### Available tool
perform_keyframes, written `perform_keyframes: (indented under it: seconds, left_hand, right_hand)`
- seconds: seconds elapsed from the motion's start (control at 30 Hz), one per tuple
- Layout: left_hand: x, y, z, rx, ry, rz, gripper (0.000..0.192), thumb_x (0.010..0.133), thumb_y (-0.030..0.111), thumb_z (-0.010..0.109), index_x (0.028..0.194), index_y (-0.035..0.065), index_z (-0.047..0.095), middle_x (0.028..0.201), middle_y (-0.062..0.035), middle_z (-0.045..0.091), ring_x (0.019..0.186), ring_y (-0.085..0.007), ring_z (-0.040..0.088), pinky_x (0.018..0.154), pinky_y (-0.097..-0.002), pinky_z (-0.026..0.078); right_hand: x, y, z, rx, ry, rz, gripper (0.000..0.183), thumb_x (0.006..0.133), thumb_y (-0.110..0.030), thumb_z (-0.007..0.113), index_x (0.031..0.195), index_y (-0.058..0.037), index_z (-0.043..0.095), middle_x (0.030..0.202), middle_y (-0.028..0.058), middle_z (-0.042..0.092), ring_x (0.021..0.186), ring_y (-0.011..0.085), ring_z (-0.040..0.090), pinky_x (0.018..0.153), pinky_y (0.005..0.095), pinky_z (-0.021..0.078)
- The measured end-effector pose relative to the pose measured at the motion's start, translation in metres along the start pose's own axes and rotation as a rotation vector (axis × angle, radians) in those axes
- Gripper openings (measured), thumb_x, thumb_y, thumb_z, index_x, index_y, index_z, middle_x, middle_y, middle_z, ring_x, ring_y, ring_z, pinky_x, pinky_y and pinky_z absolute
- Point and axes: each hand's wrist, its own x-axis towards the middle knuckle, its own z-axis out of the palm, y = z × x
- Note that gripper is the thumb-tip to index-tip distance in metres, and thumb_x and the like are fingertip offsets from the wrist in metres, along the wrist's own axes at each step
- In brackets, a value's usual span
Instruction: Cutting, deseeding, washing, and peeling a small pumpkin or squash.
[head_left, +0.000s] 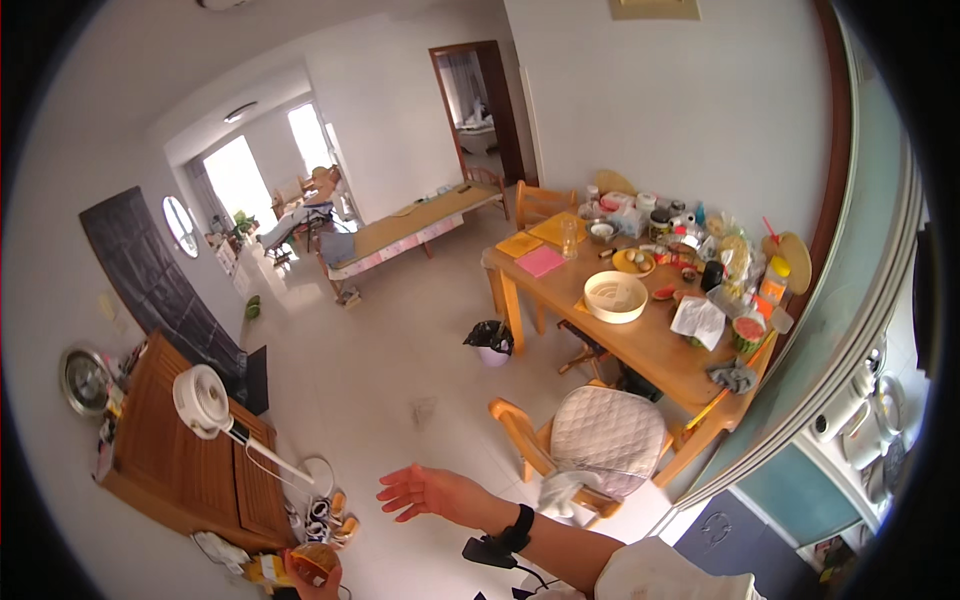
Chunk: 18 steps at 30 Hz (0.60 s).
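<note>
My right hand (424, 491) reaches over the tiled floor at the lower middle, fingers apart and holding nothing; a black strap with a small dark device (487, 551) is around its wrist. My left hand (319, 589) shows at the bottom edge, gripping a round orange-brown object (315, 559) whose kind I cannot tell. Just left of it lies a yellow item (266, 570). To the right of my right hand stands a wooden chair with a quilted cushion (609, 435) and a pale cloth (568, 491) over its arm.
A wooden table (660, 367) holds a round white basket (615, 298), cut watermelon (748, 330), bags and jars. A lined bin (495, 352) stands beside it. At left are a white fan (202, 401), a wooden cabinet (172, 450) and shoes (319, 517). Farther back is a narrow bed (405, 229).
</note>
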Motion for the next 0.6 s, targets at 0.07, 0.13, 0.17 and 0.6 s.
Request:
perform_keyframes:
  seconds: [0.07, 0.13, 0.17, 0.6]
  left_hand:
    - [0.067, -0.025, 0.0, -0.381, 0.046, -0.337, 0.06, 0.078, 0.002, 0.07, 0.131, 0.0078, 0.044, 0.118, -0.0094, 0.05, 0.101, -0.0223, 0.052, 0.085, -0.0353, 0.049]
    - [0.082, -0.004, 0.077, 0.145, -0.027, -0.111, 0.07, 0.076, -0.002, 0.071, 0.136, 0.0076, 0.037, 0.12, -0.01, 0.05, 0.105, -0.0224, 0.051, 0.088, -0.0353, 0.048]
    - [0.095, 0.002, 0.111, 0.646, -0.123, 0.143, 0.08, 0.073, -0.006, 0.071, 0.141, 0.0074, 0.031, 0.121, -0.0105, 0.05, 0.109, -0.0225, 0.051, 0.09, -0.0353, 0.047]
    - [0.416, -0.092, 0.306, 0.396, -0.329, -0.012, 0.091, 0.07, 0.0, 0.074, 0.146, 0.0146, 0.026, 0.141, -0.0147, 0.032, 0.114, -0.032, 0.049, 0.08, -0.0378, 0.054]
  right_hand:
    - [0.048, -0.017, -0.038, 0.026, 0.045, -0.047, 0.056, 0.1, -0.047, 0.037, 0.131, -0.0018, 0.048, 0.124, 0.0145, 0.057, 0.112, 0.025, 0.056, 0.096, 0.0393, 0.0444]
    - [0.085, -0.033, -0.078, 0.058, 0.094, -0.073, 0.056, 0.098, -0.049, 0.04, 0.129, -0.0027, 0.05, 0.12, 0.0122, 0.059, 0.109, 0.0224, 0.058, 0.093, 0.0364, 0.0461]
    - [0.103, -0.046, -0.096, 0.061, 0.111, -0.1, 0.053, 0.1, -0.045, 0.039, 0.128, -0.0019, 0.05, 0.121, 0.0136, 0.059, 0.108, 0.0234, 0.058, 0.094, 0.0383, 0.0462]
    - [0.229, -0.227, -0.28, -0.085, 0.564, -0.496, 0.043, 0.097, -0.04, 0.048, 0.116, -0.0022, 0.057, 0.107, 0.0114, 0.064, 0.097, 0.0217, 0.062, 0.083, 0.0351, 0.0507]
